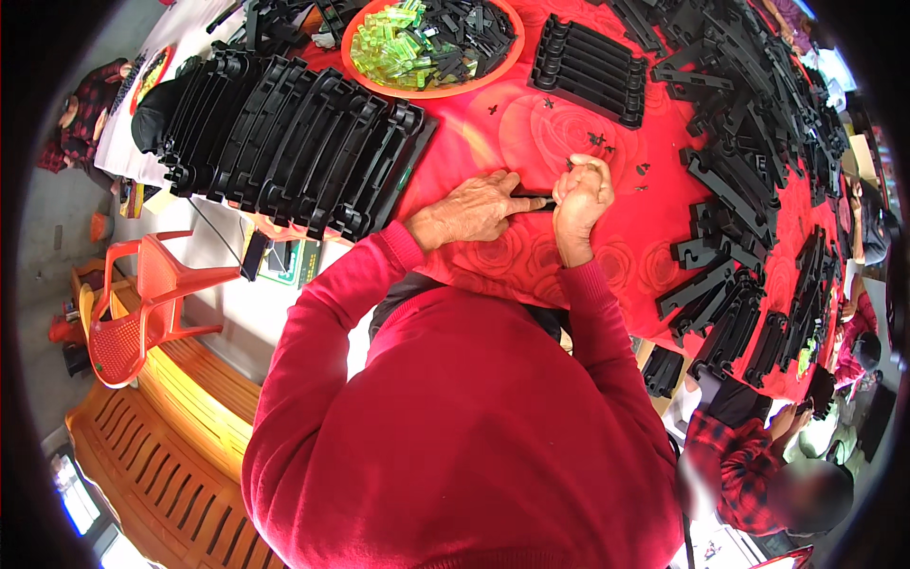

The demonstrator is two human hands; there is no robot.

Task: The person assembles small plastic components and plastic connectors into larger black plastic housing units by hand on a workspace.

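Observation:
At the near edge of the red-covered table, my left hand (474, 209) is closed on a small black plastic piece (542, 201), its thumb and index finger stretched toward my right hand. My right hand (582, 197) is curled into a fist right against the end of that piece. What sits inside the right fingers is hidden. Beyond both hands, tiny black plastic clips (597, 140) lie scattered on the red cloth (493, 261).
Rows of black plastic frames (284, 142) are stacked at the left. An orange-rimmed tray (431, 95) holds yellow-green and black small parts. Another black stack (590, 71) stands at the back. Loose black strips (725, 190) pile up on the right, near a person in plaid (744, 465).

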